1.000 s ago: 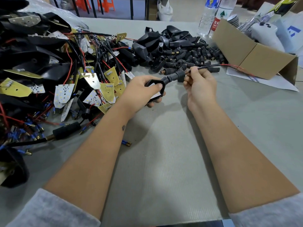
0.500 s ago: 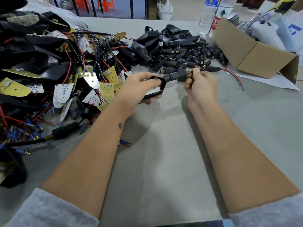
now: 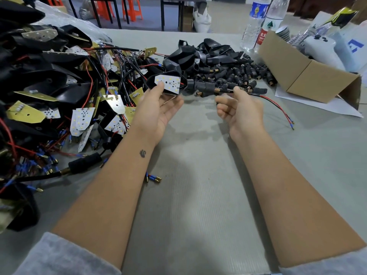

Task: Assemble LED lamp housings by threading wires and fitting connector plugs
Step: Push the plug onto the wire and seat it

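Note:
My left hand (image 3: 156,112) is turned palm up and holds a black lamp housing (image 3: 168,84) with a white LED board facing me, thumb pressed on the board's left edge. A black connector plug (image 3: 200,87) sits on the housing's neck, pointing right. My right hand (image 3: 238,110) is also palm up, fingers curled, pinching the black sheathed wire (image 3: 228,91) just right of the plug. The red and black leads (image 3: 278,107) trail off to the right and end in blue-sleeved tips on the table.
A heap of wired LED boards and housings (image 3: 59,92) fills the left side. Loose black housings and plugs (image 3: 228,68) lie behind my hands. A cardboard box (image 3: 309,76) and two water bottles (image 3: 258,24) stand at the back right. A black cable end (image 3: 83,165) lies near my left forearm.
Both hands have rolled palm up. The housing has turned so its white LED board now faces me, and the wire's leads have dropped onto the table at the right.

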The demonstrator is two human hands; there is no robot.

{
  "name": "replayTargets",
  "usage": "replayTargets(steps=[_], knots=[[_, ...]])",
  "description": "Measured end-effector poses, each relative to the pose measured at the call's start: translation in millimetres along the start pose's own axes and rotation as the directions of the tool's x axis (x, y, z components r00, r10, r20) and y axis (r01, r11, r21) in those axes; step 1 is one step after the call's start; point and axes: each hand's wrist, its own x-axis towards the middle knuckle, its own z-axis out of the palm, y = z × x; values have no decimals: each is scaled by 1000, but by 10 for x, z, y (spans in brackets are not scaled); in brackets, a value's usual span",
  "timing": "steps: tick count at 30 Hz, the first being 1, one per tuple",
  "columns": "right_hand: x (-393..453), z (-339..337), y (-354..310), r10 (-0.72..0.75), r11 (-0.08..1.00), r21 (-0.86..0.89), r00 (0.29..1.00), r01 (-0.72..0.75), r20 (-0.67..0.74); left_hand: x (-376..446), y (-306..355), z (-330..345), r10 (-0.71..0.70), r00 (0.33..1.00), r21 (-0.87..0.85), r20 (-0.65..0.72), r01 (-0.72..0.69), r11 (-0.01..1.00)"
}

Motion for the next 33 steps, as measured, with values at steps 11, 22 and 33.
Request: replayTargets(steps=[11, 22, 33], knots=[[-21, -22, 99, -484, 177, -893, 827, 414, 287, 30, -30, 6, -22, 999, 100, -43, 26, 995], [-120, -12, 186, -356, 127, -792, 773, 597, 526, 41, 23, -30, -59, 998, 13, -19, 59, 998], [-515, 435, 193, -487, 292, -746, 764, 599, 423, -192, 352, 269, -14, 988, 408, 154, -51, 912]])
